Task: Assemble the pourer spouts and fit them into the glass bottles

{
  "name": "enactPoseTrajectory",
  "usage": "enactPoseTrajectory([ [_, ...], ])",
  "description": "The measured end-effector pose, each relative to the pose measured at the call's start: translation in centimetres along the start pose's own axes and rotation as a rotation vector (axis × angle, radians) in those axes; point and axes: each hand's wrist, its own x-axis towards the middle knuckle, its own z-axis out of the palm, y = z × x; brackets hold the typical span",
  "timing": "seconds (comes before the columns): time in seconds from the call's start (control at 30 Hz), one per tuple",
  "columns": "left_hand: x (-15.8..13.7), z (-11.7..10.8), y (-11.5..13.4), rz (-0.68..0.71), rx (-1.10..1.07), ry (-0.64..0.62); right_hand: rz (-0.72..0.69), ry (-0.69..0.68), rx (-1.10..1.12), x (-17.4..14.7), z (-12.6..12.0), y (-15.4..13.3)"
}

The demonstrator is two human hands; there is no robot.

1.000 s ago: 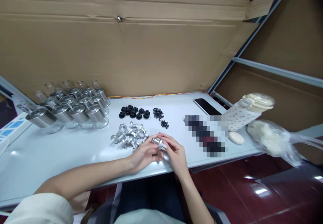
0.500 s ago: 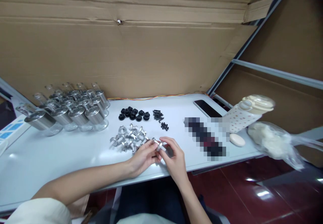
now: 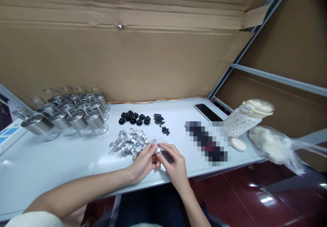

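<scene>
Between the fingertips of both hands is a small silvery metal fitting point(image 3: 157, 148), held above the table near its front edge. My left hand point(image 3: 144, 162) pinches it from the left, and my right hand point(image 3: 175, 160) grips it from the right with thumb and fingers. Fingers cover much of the fitting. Just left of the hands lies a pile of similar metal fittings point(image 3: 129, 141). Behind them are several round black caps point(image 3: 134, 118), black screws point(image 3: 158, 119) and a cluster of tiny black nuts or rings point(image 3: 165, 130).
Several glass bottles with metal sleeves point(image 3: 76, 119) stand at the left of the white table point(image 3: 84, 162). At the right are a phone point(image 3: 208, 112), a dotted flask point(image 3: 238, 121), a white oval object point(image 3: 238, 144) and a plastic bag point(image 3: 270, 145). A cardboard wall point(image 3: 153, 63) rises behind.
The fitting has turned between my fingers and now points more upright. Both hands remain on it, slightly further left in the picture. The view has shifted a little.
</scene>
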Motion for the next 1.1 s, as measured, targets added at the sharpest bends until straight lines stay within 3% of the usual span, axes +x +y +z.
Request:
enactPoseTrajectory([
  [0.2, 0.0, -0.3, -0.5, 0.072, 0.136, -0.042, 0.007, -0.121, -0.018, 0.9, -1.2, 0.4],
  [0.37, 0.0, -0.3, -0.4, 0.044, 0.217, -0.092, -0.045, -0.026, -0.489, 2.4, -2.9, 2.2],
  [0.57, 0.1, -0.3, -0.4, 0.044, 0.205, -0.102, -0.113, -0.078, -0.799, 2.5, -2.3, 2.7],
  [0.9, 0.0, -0.2, -0.3, 0.039, 0.208, -0.105, -0.077, -0.104, -0.765, 2.3, -2.6, 2.6],
  [1.1, -0.1, -0.1, -0.2, 0.048, 0.224, -0.113, -0.093, -0.133, -0.853, 2.4, -2.4, 2.8],
])
